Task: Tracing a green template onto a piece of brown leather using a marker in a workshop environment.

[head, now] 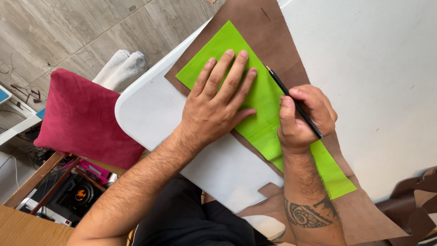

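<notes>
Green sheet (264,98) lies on brown leather (273,32) on white table (150,109) | left hand (218,100) flat, fingers spread, pressing it | right hand (302,118) just beside, pinching black pencil (293,101), tip at the sheet's edge

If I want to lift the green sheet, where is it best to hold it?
Probably the green sheet's free far corner, from the top: the left hand presses its middle, the right hand with the pencil blocks one long edge.

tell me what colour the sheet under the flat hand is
Bright green sheet, pressed flat by the left hand on brown leather; head view.
</notes>
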